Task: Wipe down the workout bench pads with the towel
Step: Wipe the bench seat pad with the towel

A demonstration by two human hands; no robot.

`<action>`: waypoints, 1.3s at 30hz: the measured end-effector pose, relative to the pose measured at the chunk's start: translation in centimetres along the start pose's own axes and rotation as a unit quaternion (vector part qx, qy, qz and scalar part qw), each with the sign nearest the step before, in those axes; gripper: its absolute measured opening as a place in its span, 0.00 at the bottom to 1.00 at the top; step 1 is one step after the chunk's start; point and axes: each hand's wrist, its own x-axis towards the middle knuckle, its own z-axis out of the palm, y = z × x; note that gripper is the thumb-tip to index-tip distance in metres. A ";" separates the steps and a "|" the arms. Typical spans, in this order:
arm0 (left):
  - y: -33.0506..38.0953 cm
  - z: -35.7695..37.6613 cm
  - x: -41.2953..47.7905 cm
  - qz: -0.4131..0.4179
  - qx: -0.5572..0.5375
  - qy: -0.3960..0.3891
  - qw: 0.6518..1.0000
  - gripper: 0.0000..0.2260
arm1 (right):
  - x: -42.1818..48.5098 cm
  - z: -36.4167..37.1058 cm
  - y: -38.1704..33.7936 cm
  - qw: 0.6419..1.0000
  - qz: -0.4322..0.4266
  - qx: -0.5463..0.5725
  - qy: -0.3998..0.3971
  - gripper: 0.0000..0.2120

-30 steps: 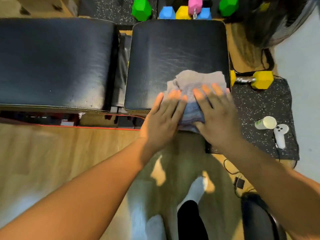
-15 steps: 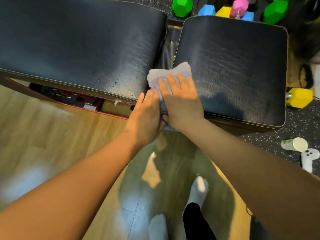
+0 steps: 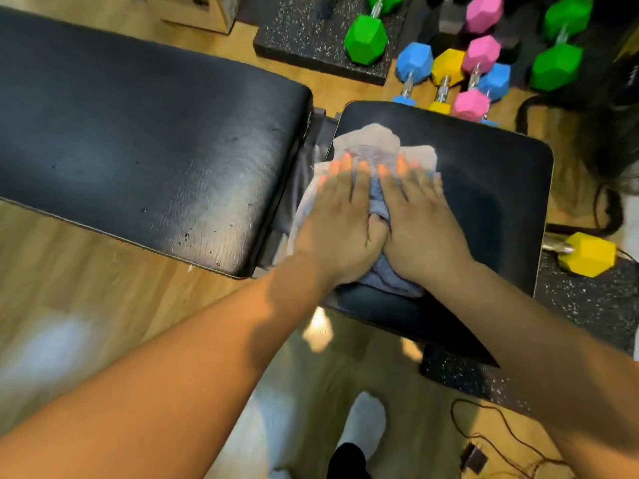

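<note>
I press both flat, spread hands, left hand (image 3: 337,216) and right hand (image 3: 420,223), on the towel (image 3: 366,143) at the seat pad's (image 3: 501,188) left edge; the long back pad (image 3: 138,133) lies leftward, nearer my left.

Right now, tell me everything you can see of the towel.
The towel is pale grey-blue soft cloth, crumpled and bunched, not spread flat. It lies on the left part of the small pad, its left edge hanging into the gap beside the long pad. Both hands, left and right, press flat on it, side by side.
</note>
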 end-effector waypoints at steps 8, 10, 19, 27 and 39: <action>-2.0 -1.0 8.8 -0.031 -0.006 -0.018 0.999 0.32 | 8.9 -0.6 3.2 1.000 -0.011 -0.012 0.023 0.29; -3.3 -1.2 10.8 -0.047 -0.014 -0.025 0.999 0.32 | 11.1 -0.9 3.4 1.000 0.002 0.005 0.022 0.28; -3.8 -1.2 5.6 -0.024 -0.053 -0.050 0.997 0.31 | 6.5 -0.1 0.0 0.996 0.052 0.049 0.051 0.27; -1.7 -0.2 -9.6 0.041 -0.004 -0.023 0.999 0.28 | -8.0 3.2 -5.5 0.993 0.005 0.106 0.059 0.29; -0.8 -0.8 9.6 0.014 0.038 -0.044 0.998 0.35 | 5.9 -0.7 3.5 0.995 0.096 -0.025 0.031 0.30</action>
